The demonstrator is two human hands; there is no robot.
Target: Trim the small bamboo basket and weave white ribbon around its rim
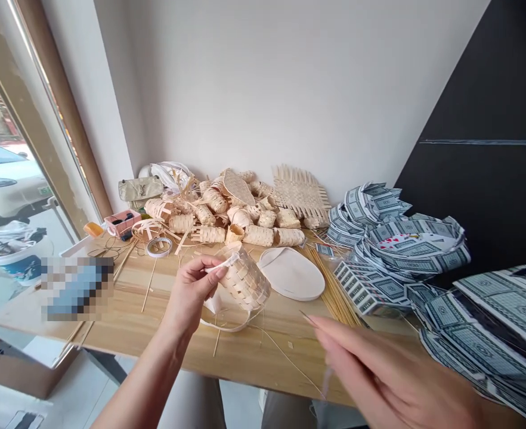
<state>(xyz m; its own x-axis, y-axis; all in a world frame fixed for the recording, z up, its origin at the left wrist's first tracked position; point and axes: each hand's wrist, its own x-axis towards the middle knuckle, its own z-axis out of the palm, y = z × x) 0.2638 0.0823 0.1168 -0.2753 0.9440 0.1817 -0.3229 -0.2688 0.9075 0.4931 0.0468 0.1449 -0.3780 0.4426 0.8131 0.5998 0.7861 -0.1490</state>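
Observation:
My left hand [199, 284] pinches the rim of a small woven basket [246, 281] above the table, the basket tilted with its body to the right of my fingers. A pale strip runs along its rim and a thin white band [229, 328] loops beneath it. My right hand [370, 363], at the lower right and apart from the basket, is closed in a pinch on a thin needle [306, 317] that points up and left. A faint, blurred thread hangs below that hand.
Behind lie several woven tubes [207, 234], a flat woven mat [299, 193], a tape roll [159, 246] and a pink box [122, 221]. An oval white board [292, 274] and thin sticks [330, 286] lie nearer. Folded-card baskets [417, 244] crowd the right side.

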